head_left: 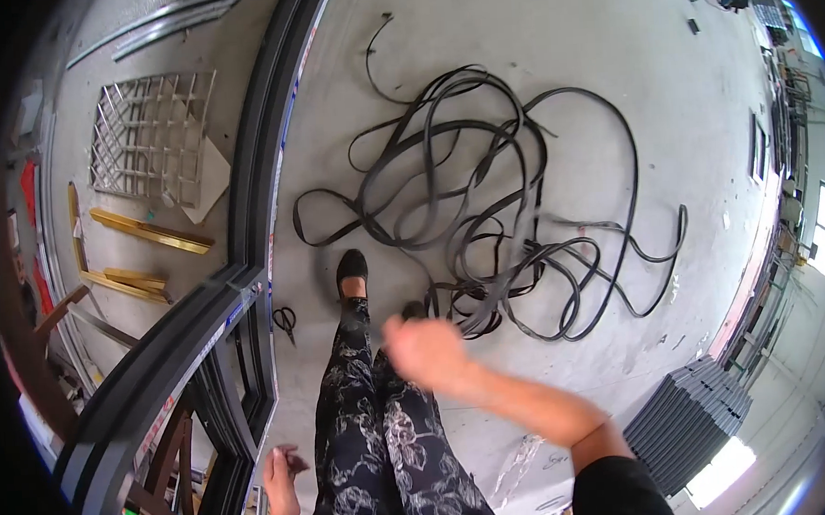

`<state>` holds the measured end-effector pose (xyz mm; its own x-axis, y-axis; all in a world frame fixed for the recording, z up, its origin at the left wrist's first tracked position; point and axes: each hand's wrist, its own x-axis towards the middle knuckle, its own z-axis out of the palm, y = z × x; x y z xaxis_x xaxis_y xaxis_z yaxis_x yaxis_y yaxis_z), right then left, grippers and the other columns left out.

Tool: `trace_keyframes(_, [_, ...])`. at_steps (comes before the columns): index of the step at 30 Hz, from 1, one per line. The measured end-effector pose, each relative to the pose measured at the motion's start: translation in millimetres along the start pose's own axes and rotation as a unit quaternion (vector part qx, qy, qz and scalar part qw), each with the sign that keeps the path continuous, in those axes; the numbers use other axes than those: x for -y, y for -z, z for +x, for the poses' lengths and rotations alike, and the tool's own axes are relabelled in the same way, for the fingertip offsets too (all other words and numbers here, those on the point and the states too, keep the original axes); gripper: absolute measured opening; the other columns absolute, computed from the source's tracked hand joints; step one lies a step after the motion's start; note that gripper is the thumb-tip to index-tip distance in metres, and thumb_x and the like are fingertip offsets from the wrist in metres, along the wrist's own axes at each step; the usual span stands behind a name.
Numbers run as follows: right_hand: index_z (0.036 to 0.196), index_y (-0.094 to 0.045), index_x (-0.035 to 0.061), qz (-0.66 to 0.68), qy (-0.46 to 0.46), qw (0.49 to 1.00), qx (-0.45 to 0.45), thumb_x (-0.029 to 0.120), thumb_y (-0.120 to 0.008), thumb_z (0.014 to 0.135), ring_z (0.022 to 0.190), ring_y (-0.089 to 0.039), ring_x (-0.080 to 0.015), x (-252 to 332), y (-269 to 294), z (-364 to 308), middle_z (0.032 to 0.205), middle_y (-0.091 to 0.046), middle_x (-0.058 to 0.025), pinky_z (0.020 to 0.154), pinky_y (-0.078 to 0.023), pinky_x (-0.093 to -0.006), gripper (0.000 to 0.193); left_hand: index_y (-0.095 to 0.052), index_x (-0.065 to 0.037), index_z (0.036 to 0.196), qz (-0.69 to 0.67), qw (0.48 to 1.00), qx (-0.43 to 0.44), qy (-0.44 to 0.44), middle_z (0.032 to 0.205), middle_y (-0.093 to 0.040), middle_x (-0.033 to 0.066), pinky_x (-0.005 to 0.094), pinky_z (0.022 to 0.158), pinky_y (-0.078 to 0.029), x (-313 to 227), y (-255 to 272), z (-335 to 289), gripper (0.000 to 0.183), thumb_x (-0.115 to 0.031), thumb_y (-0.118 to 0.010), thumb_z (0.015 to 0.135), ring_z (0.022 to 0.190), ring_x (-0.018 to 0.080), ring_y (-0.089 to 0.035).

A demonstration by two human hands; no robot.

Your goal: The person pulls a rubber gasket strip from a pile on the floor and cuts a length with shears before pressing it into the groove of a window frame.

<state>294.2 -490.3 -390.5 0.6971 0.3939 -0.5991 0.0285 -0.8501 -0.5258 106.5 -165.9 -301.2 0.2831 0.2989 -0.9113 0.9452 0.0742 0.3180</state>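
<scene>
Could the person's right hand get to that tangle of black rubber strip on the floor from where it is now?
Probably yes. The right hand hangs blurred in open air, above the near edge of the black rubber strip by their feet. Nothing lies between, though they would have to bend down.

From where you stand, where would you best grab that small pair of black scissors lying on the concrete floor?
Probably by the looped handles of the small black scissors, coming from above: they lie flat on the grey concrete floor, loops toward the top of the view, beside the dark metal frame.
</scene>
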Motion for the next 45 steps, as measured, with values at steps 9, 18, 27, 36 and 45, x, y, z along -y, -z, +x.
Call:
trace_keyframes(9, [0.094,-0.054,-0.0009,0.211,0.108,0.971,0.001,0.015,-0.055,0.086,0.064,-0.065,-0.0385,183,15,-176,0.068,-0.065,-0.0178,0.055,-0.052,-0.0487,0.018,-0.049,-0.006,0.123,-0.206,0.967,0.023,-0.145,0.100,-0.064,0.0060,0.0321,0.084,-0.048,-85,-53,-150,0.043,-0.043,-0.051,0.100,0.093,0.0185,-0.062])
trace_keyframes(18, [0.087,-0.052,0.0033,0.181,0.178,0.961,-0.110,0.013,-0.065,0.076,0.085,-0.062,-0.0371,181,55,-289,0.083,-0.062,-0.0173,0.073,-0.049,-0.0489,0.020,-0.051,-0.003,0.113,-0.300,0.905,0.171,-0.249,0.081,-0.055,0.0060,0.0355,0.074,-0.048,-100,-65,-279,0.029,-0.030,-0.052,0.101,0.074,0.0197,-0.055])
trace_keyframes(27, [0.087,-0.059,0.0062,0.017,0.115,0.923,-0.368,0.009,-0.071,0.066,0.081,-0.062,-0.0336,76,-6,-368,0.082,-0.062,-0.0119,0.071,-0.050,-0.0415,0.025,-0.047,-0.002,0.126,-0.282,0.797,0.149,-0.513,0.069,-0.046,0.0023,0.0334,0.061,-0.042,-79,90,-399,0.038,-0.031,-0.047,0.103,0.058,0.0131,-0.045])
trace_keyframes(36, [0.084,-0.057,0.0042,0.074,0.046,0.729,-0.679,0.013,-0.066,0.088,0.077,-0.058,-0.0256,201,53,-362,0.081,-0.060,-0.0104,0.072,-0.047,-0.0374,0.013,-0.046,-0.003,0.128,-0.294,0.665,0.164,-0.666,0.067,-0.040,-0.0027,0.0236,0.049,-0.036,70,352,-489,0.043,-0.039,-0.039,0.105,0.048,0.0064,-0.036])
trace_keyframes(45, [0.084,-0.060,0.0009,0.216,0.658,0.554,-0.462,-0.003,-0.066,0.078,0.063,-0.055,-0.0136,659,70,-402,0.070,-0.055,-0.0059,0.056,-0.043,-0.0266,0.009,-0.044,0.001,0.120,-0.377,0.502,-0.011,-0.778,0.066,-0.029,-0.0030,0.0190,0.042,-0.027,173,506,-560,0.034,-0.030,-0.036,0.107,0.046,0.0037,-0.026])
